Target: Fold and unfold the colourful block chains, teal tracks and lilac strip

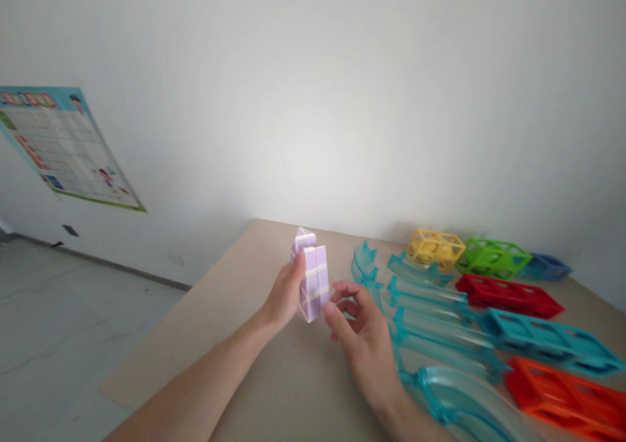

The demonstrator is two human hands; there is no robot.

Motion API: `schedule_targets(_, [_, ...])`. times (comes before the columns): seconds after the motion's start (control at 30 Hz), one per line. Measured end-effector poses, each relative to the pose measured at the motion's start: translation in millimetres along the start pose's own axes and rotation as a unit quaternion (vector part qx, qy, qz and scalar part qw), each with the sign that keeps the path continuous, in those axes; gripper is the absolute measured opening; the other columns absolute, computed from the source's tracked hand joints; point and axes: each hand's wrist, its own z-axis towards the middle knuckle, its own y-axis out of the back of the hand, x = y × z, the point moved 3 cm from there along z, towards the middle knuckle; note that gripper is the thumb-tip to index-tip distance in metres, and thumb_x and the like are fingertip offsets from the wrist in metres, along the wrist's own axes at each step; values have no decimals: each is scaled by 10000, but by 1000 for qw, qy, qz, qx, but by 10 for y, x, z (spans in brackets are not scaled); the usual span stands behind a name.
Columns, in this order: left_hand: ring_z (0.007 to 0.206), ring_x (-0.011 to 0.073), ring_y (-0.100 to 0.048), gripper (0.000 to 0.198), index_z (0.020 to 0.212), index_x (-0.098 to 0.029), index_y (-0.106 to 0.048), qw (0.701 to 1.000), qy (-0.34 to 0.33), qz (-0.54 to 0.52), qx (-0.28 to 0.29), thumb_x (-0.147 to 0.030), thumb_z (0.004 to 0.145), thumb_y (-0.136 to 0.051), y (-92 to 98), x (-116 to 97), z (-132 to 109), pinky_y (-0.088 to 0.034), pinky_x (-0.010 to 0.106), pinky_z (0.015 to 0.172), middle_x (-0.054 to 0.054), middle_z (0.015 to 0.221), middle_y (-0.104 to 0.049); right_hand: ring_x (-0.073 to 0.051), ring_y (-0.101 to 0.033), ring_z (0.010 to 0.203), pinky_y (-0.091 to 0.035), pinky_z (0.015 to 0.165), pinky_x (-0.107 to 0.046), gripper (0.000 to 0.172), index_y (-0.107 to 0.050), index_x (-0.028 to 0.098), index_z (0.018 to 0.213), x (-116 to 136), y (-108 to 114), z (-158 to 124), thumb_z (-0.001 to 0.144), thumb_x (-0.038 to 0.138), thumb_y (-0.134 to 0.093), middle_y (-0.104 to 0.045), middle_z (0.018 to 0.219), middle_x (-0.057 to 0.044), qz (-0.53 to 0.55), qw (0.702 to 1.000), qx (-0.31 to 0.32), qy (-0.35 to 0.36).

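Note:
My left hand [286, 292] is closed around a pale purple packet [315, 279] with a light plaid pattern, perhaps a tissue pack, and holds it tilted above the table. Its thumb presses on the near face, and a second purple section [303, 238] shows behind the top. My right hand [359, 328] hovers just right of the packet's lower corner, its fingers curled loosely with a gap between thumb and forefinger. Nothing shows between those fingers. Whether a fingertip touches the packet I cannot tell.
Clear teal track pieces [440, 324] lie on the beige table [205, 328] at right. Beyond them are yellow [435, 249], green [493, 258], red [511, 295], teal [552, 341] and orange frame blocks [567, 396]. A white wall [313, 103] backs the table; a poster [68, 145] hangs left.

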Motion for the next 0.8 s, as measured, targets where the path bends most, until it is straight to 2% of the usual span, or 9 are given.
schedule_targets(0.03, [533, 91, -477, 518, 791, -135, -577, 999, -27, 27, -26, -652, 777, -547, 4, -32, 5, -359, 198, 496, -23, 607, -519, -157, -597, 745, -495, 547, -242, 432, -535, 198, 1114, 9, 3, -8, 777, 417, -692, -617, 904, -44, -48, 998, -6, 29])
schedule_targets(0.07, [556, 87, -479, 451, 827, -138, -581, 998, -42, 46, -29, -588, 794, -582, -7, -61, 4, -362, 194, 512, -25, 631, -522, -174, -594, 815, -510, 588, -261, 484, -515, 204, 1174, 11, 6, -14, 771, 399, -698, -601, 994, -66, -96, 994, -11, 56])
schedule_targets(0.17, [695, 118, -546, 374, 998, -139, -599, 996, -56, 60, 47, -422, 774, -694, -81, -138, -25, -429, 212, 620, 16, 784, -598, -179, -588, 822, -522, 644, -301, 454, -506, 204, 1215, -28, 19, -3, 817, 372, -646, -578, 1080, -89, -181, 979, -28, 91])
schedule_targets(0.27, [758, 158, -579, 483, 1168, -142, -581, 989, -45, 39, 134, -357, 758, -717, -127, -188, -51, -468, 236, 609, 79, 926, -637, -170, -606, 781, -524, 652, -301, 377, -517, 188, 1188, -71, 39, 32, 868, 375, -583, -616, 1049, -88, -160, 983, -34, 76])
schedule_targets(0.33, [695, 151, -579, 462, 1170, -135, -598, 988, -28, 32, 151, -369, 781, -686, -121, -198, -43, -467, 232, 539, 89, 905, -644, -170, -620, 776, -520, 655, -294, 358, -516, 178, 1184, -77, 43, 45, 888, 376, -554, -644, 1009, -81, -136, 988, -33, 69])
schedule_targets(0.53, [512, 83, -502, 390, 1024, -110, -682, 987, 20, 103, 124, -396, 760, -699, -103, -175, 11, -384, 184, 414, 33, 722, -622, -175, -626, 841, -503, 714, -283, 336, -535, 182, 1194, -59, 39, 8, 943, 389, -448, -665, 1022, -77, -114, 991, -29, 60])
schedule_targets(0.6, [536, 97, -529, 379, 980, -111, -689, 986, 36, 126, 103, -398, 734, -718, -100, -161, 9, -393, 187, 435, 34, 720, -635, -180, -626, 881, -499, 719, -274, 348, -545, 191, 1200, -49, 38, 4, 948, 406, -437, -666, 1046, -78, -113, 992, -26, 51])
schedule_targets(0.7, [650, 145, -595, 388, 974, -126, -676, 987, 34, 141, 73, -382, 692, -751, -96, -159, -6, -436, 202, 501, 52, 799, -671, -175, -634, 829, -501, 699, -264, 347, -563, 187, 1176, -28, 36, 15, 921, 413, -498, -675, 1030, -77, -116, 992, -21, 52])
schedule_targets(0.8, [614, 133, -578, 363, 957, -132, -669, 985, 32, 151, 80, -388, 708, -734, -102, -167, -21, -415, 195, 475, 41, 778, -663, -166, -624, 761, -505, 699, -269, 332, -581, 170, 1134, -26, 38, 22, 910, 407, -519, -678, 1001, -80, -125, 990, -20, 58])
